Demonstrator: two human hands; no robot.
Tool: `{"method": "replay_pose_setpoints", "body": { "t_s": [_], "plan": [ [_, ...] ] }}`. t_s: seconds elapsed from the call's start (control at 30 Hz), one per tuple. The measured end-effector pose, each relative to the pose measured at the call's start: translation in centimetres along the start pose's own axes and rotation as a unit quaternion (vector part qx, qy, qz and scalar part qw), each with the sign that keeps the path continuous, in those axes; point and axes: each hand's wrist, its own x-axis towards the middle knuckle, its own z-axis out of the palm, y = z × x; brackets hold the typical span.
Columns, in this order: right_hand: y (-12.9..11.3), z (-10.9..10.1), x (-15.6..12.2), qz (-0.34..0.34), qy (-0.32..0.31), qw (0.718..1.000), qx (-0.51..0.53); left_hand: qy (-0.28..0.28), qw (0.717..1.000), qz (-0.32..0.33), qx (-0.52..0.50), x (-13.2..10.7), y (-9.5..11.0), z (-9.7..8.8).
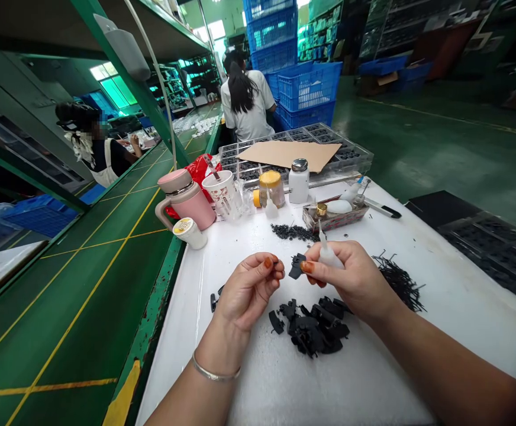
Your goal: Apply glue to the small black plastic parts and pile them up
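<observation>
My right hand point(344, 275) is closed, pinching a small black plastic part point(296, 266) between thumb and fingers. The same hand also grips a small white squeeze bottle point(329, 254), its thin nozzle pointing up. Just left of the black part, my left hand point(251, 284) has thumb and forefinger pressed together. Whatever lies between those fingertips is too small to make out. Below both hands, a pile of similar black plastic parts point(313, 328) lies on the white tabletop point(240, 390). Small black rings point(291, 231) are scattered beyond the hands, and thin black rods point(397, 281) lie beside my right wrist.
A pink flask point(193, 204), a paper cup point(222, 192), a yellow-lidded jar point(271, 188) and a metal-topped bottle point(299, 180) stand at the back. A small tray point(335, 219) holds bottles. Cardboard point(289, 152) covers a compartment tray. A green conveyor point(76, 284) runs left; two people sit beyond.
</observation>
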Motion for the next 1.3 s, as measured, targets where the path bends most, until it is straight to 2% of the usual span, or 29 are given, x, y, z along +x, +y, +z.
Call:
{"method": "replay_pose_setpoints", "body": {
  "t_s": [0.13,0.27,0.5,0.73,1.3],
  "plan": [
    [-0.36,0.05,-0.14,-0.006,0.004,0.999,-0.038,0.031,0.998,0.030,0.053,-0.01,0.03,0.18],
    [-0.75,0.26,-0.38,-0.022,0.000,0.996,-0.091,0.035,0.991,0.076,0.109,-0.25,-0.13,0.45],
    [-0.94,0.46,-0.68,-0.036,-0.013,0.993,-0.111,0.044,0.970,0.137,0.196,-0.64,-0.09,0.65],
    [-0.77,0.47,-0.52,-0.036,-0.011,0.990,-0.133,0.034,0.959,0.144,0.240,-0.95,-0.10,0.50],
    [-0.38,0.52,-0.67,-0.027,0.008,0.994,-0.109,0.040,0.961,0.147,0.232,-0.91,0.01,0.42]
  ]
}}
